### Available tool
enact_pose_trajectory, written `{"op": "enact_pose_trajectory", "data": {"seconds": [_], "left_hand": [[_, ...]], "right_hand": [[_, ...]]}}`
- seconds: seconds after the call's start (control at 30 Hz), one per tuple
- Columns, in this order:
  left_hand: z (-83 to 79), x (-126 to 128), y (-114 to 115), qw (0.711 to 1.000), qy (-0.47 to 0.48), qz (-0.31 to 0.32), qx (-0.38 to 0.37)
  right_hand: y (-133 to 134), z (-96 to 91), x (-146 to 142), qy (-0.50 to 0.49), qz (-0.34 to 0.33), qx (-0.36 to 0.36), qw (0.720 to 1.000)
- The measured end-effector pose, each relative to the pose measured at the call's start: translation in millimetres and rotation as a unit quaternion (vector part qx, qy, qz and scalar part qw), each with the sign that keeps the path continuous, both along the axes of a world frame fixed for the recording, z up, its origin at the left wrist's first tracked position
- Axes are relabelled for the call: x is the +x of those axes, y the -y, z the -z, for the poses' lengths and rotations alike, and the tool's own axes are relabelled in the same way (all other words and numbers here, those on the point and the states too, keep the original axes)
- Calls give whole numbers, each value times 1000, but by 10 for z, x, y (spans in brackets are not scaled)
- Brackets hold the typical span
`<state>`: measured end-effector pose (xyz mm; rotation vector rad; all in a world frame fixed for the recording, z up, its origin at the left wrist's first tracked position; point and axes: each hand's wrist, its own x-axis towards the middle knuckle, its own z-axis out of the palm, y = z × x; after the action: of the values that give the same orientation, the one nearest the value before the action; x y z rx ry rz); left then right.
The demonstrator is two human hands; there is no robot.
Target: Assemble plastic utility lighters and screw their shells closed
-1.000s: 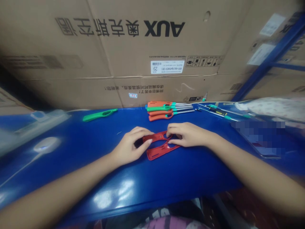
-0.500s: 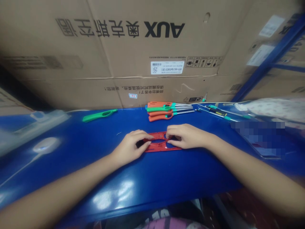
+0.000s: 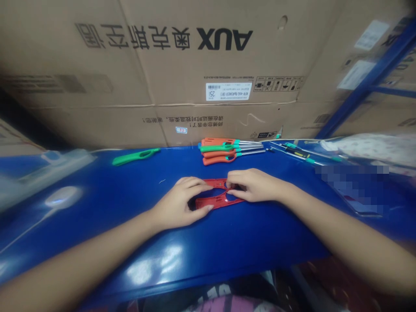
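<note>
Two flat red plastic shell halves lie side by side on the blue table, in the middle. My left hand is curled over their left end, thumb and fingers pinching the red plastic. My right hand presses on their right end, fingers bent and closed on the red pieces. What lies under the fingers is hidden.
A stack of orange and green lighter-like tools with metal rods lies behind the hands. A single green handle lies at the back left. Thin rods and parts sit at the back right. Big cardboard boxes wall off the rear.
The two red halves, spread apart at an angle a second ago, now lie close and nearly parallel. Both hands have stayed on them, with the left shifting slightly right.
</note>
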<state>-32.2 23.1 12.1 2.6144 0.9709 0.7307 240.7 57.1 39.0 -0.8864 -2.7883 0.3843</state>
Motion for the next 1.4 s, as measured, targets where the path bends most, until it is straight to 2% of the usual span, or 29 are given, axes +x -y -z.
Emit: {"op": "enact_pose_trajectory", "data": {"seconds": [0.23, 0.97, 1.13, 1.2, 1.27, 1.33, 1.37, 1.4], "left_hand": [[31, -11, -5, 999, -26, 18, 12], [13, -6, -17, 1000, -26, 8, 11], [12, 2, -14, 1000, -22, 10, 16], [12, 4, -18, 1000, -20, 9, 20], [10, 6, -21, 999, -19, 8, 26], [6, 8, -20, 999, -18, 8, 33], [3, 9, -18, 999, -18, 8, 37], [-1, 10, -15, 999, -18, 9, 41]], "right_hand": [[-11, 14, 13, -5, -8, 5, 1000], [-7, 10, 14, -12, -13, 9, 1000], [-57, -34, 62, -52, -20, 20, 998], [-128, -68, 150, -74, 7, 56, 996], [-225, -119, 289, -70, 66, 108, 989], [-328, -186, 477, -42, 177, 149, 972], [-377, -223, 587, -30, 260, 163, 951], [-421, -258, 705, -28, 310, 173, 934]]}}
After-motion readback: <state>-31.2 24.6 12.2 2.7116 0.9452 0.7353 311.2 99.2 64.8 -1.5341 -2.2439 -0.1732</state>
